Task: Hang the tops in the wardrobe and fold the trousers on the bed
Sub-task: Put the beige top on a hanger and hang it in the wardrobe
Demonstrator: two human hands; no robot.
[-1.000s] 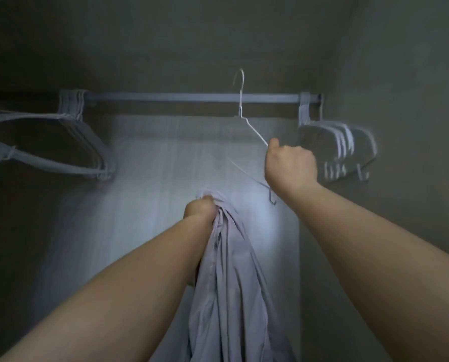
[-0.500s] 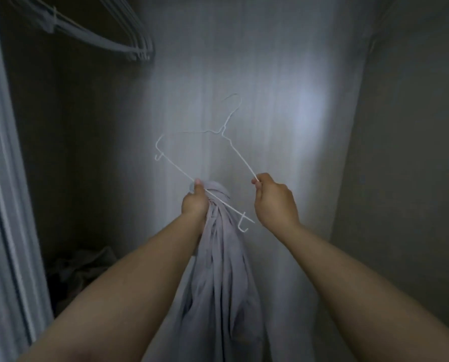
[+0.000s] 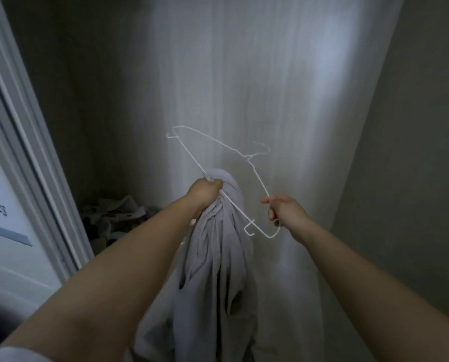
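I stand at the open wardrobe, looking down at its pale back wall [image 3: 244,87]. My left hand [image 3: 205,190] grips the bunched top of a pale grey garment [image 3: 218,270], which hangs down between my forearms. The bottom bar of a thin white wire hanger [image 3: 256,173] passes through that same fist. My right hand [image 3: 283,210] pinches the hanger's sloping side wire near its lower end. The hanger is tilted, with its hook pointing up and to the right. The rail is out of view.
A heap of crumpled clothes [image 3: 113,218] lies on the wardrobe floor at the lower left. The white door frame [image 3: 35,152] runs down the left edge. The wardrobe's right side wall [image 3: 414,152] stands close to my right arm.
The hanger came off the rail and down to the garment. It has tilted over, and my left hand now holds its bottom bar too. The view dropped below the rail.
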